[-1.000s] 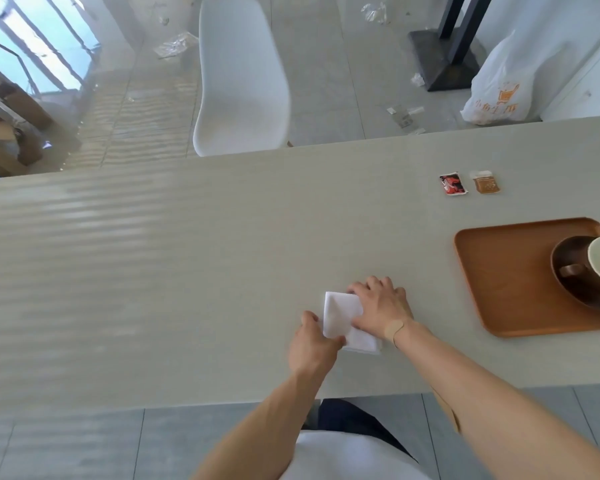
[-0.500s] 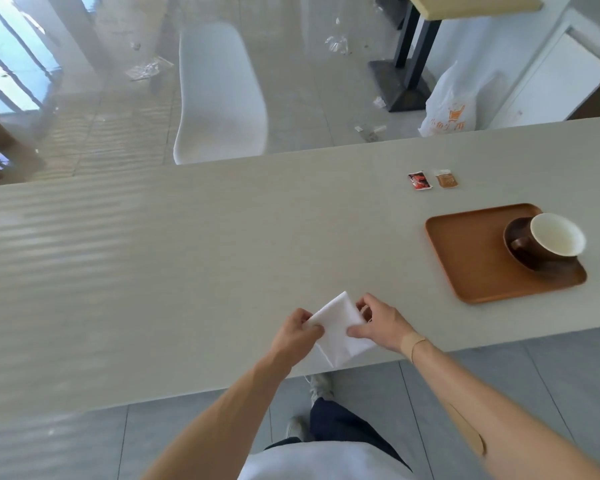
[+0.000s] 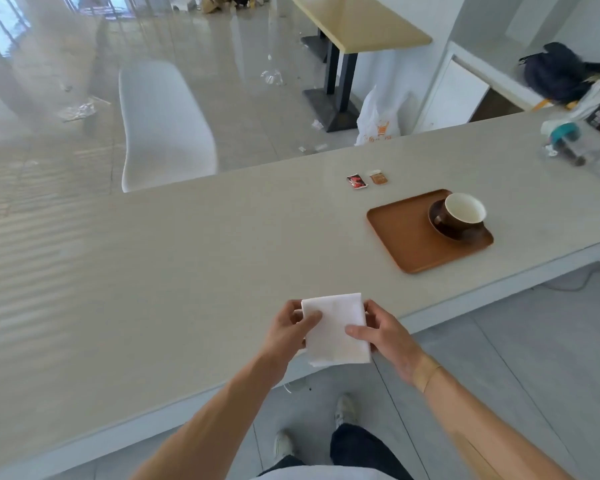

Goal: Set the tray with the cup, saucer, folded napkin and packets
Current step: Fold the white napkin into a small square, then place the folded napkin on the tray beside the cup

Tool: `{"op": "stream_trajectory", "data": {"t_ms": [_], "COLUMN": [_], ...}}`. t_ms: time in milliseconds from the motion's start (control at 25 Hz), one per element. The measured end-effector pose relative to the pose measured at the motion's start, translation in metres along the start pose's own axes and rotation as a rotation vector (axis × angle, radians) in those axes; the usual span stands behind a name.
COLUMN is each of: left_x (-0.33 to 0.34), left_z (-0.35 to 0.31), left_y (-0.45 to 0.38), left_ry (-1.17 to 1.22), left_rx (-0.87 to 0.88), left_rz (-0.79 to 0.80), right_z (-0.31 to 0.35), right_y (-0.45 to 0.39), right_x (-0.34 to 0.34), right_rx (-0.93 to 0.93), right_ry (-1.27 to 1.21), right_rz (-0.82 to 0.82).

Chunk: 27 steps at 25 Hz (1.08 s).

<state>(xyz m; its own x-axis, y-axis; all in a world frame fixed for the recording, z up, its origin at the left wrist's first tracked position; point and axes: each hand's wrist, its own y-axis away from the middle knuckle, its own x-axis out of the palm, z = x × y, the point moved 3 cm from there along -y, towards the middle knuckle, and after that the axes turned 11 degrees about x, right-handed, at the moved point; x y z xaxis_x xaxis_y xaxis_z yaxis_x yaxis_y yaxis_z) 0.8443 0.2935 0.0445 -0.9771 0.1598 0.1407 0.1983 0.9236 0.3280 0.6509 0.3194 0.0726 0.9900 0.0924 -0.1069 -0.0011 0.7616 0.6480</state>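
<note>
I hold a folded white napkin (image 3: 335,329) above the table's near edge. My left hand (image 3: 286,332) pinches its left side, thumb on top. My right hand (image 3: 385,336) pinches its right side. To the far right a brown wooden tray (image 3: 406,237) lies on the table. A dark saucer (image 3: 445,230) sits in the tray's right half with a brown cup (image 3: 461,211), white inside, standing on it. Beyond the tray lie two packets on the table: a red one (image 3: 356,181) and a tan one (image 3: 378,177).
The long pale table (image 3: 153,271) runs left to right. Clutter with a teal item (image 3: 568,140) sits at its far right end. A white chair (image 3: 163,126) stands behind the table, with a white plastic bag (image 3: 378,123) on the floor.
The napkin was pressed flat on the table, then lifted; both hands now hold it up square, closer to me. My view has tilted up and shifted left.
</note>
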Motion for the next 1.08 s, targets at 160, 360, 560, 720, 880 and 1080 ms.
{"op": "stream_trajectory", "data": {"t_ms": [160, 360, 560, 720, 880, 1080], "left_x": [0.038, 0.104, 0.189, 0.255, 0.302, 0.329], "left_z": [0.000, -0.007, -0.006, -0.002, 0.003, 0.007], "left_y": [0.006, 0.005, 0.001, -0.006, -0.009, -0.023], "left_ry": [0.025, -0.058, -0.155, -0.226, -0.269, -0.298], "left_rx": [-0.072, -0.079, -0.045, 0.002, 0.017, 0.008], "left_rz": [0.142, 0.345, 0.420, 0.380, 0.337, 0.298], "right_z": [-0.015, -0.040, -0.070, -0.084, -0.096, -0.102], "right_y": [0.019, 0.044, 0.073, 0.088, 0.093, 0.077], "right_x": [-0.037, -0.103, -0.180, -0.244, -0.291, -0.322], "right_rx": [-0.025, -0.059, -0.088, -0.108, -0.095, -0.072], "right_ry": [-0.155, -0.258, -0.276, -0.300, -0.309, -0.323], "right_rz": [-0.078, -0.139, -0.216, -0.244, -0.244, -0.251]}}
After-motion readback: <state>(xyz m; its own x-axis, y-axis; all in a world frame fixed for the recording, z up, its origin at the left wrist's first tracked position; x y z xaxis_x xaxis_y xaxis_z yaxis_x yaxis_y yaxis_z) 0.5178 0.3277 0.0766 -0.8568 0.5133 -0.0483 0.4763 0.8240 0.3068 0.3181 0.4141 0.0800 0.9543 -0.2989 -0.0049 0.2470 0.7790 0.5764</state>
